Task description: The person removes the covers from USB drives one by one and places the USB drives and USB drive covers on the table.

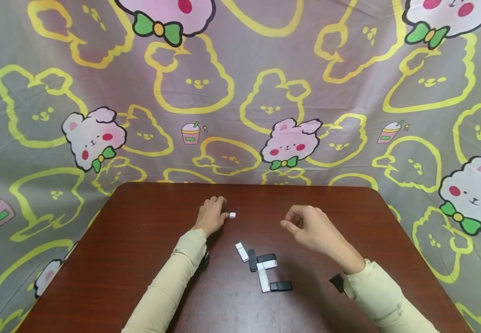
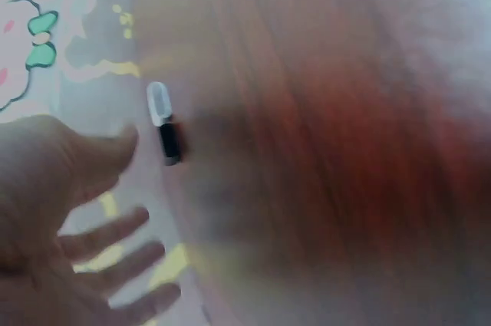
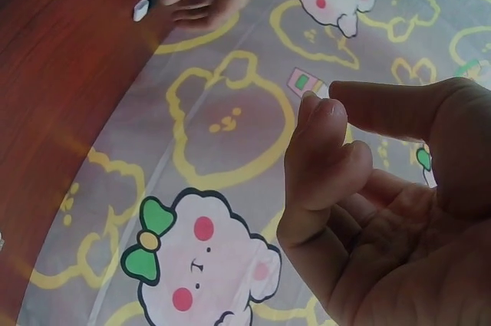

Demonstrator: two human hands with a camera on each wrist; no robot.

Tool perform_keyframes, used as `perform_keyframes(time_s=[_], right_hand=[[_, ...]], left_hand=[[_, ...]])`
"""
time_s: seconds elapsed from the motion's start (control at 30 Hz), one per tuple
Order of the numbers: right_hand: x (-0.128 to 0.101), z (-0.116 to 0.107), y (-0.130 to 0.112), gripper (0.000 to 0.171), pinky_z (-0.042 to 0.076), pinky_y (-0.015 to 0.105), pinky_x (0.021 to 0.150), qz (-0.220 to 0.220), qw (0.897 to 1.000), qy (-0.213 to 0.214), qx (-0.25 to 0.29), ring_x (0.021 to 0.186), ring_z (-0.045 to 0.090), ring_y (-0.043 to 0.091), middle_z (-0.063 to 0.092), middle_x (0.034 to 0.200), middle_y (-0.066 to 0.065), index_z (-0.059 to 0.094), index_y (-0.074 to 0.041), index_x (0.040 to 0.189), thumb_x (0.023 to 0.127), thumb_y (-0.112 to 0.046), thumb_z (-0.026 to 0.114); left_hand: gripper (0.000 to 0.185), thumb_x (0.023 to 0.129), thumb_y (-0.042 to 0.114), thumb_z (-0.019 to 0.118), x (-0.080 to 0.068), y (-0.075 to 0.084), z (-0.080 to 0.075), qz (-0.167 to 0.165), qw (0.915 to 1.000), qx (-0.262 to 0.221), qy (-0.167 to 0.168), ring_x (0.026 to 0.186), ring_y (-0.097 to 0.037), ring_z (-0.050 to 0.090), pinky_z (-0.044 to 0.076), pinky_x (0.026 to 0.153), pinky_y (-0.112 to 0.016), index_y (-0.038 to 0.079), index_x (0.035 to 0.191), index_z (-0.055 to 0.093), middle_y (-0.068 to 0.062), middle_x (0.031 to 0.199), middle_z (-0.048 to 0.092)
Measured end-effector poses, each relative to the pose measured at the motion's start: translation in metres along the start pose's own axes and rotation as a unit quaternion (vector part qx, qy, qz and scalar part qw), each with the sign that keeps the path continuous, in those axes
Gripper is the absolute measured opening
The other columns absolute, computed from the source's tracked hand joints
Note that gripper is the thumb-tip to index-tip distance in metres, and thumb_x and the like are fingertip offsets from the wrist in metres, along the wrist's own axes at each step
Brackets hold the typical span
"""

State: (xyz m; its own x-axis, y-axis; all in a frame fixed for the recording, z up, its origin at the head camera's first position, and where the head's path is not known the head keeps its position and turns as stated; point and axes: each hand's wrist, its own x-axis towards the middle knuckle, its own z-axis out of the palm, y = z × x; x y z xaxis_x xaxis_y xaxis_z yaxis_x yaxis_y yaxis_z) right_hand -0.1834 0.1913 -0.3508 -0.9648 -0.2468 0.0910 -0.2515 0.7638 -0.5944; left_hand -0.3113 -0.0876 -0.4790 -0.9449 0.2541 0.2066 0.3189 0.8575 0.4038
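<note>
My left hand (image 1: 211,216) is low at the far part of the table, its thumb close to a small white-ended stick (image 1: 232,215). The left wrist view shows this stick (image 2: 165,142) with a white end and a black part, a gap between it and the thumb; the fingers of the left hand (image 2: 84,218) are spread. Above the table on the right, my right hand (image 1: 312,227) has loosely bent fingers and nothing visible in them. In the right wrist view, thumb and index fingertip of the right hand (image 3: 368,195) come near each other.
Nearer me on the brown table (image 1: 140,259) lies a group of black and white USB sticks, among them a white one (image 1: 263,278), a black one (image 1: 281,286) and another white one (image 1: 242,252). A patterned cloth (image 1: 224,92) hangs behind the table.
</note>
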Motion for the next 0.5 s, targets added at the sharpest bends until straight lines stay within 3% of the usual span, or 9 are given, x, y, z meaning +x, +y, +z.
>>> perform_keyframes(time_s=[0.17,0.5], right_hand=[[0.007,0.005,0.0,0.007,0.048,0.027,0.053,-0.017,1.0,-0.01,-0.007,0.06,0.053,0.014,0.066,0.073,0.0,0.069,-0.012,0.091,0.091,-0.016,0.075],[0.027,0.029,0.018,0.006,0.05,0.025,0.062,-0.063,0.996,-0.051,-0.034,0.07,0.058,0.01,0.067,0.08,0.0,0.069,-0.009,0.091,0.09,-0.008,0.075]], left_hand=[[0.03,0.096,0.019,0.07,-0.022,0.003,-0.015,-0.018,0.9974,0.054,0.044,0.111,-0.04,0.058,0.049,0.091,-0.054,0.008,0.122,0.061,-0.018,0.12,0.064],[0.019,0.096,0.02,0.07,-0.081,0.011,-0.044,0.009,0.9967,-0.01,0.08,0.086,-0.032,0.07,0.056,0.071,-0.047,0.009,0.112,0.067,-0.009,0.099,0.071]])
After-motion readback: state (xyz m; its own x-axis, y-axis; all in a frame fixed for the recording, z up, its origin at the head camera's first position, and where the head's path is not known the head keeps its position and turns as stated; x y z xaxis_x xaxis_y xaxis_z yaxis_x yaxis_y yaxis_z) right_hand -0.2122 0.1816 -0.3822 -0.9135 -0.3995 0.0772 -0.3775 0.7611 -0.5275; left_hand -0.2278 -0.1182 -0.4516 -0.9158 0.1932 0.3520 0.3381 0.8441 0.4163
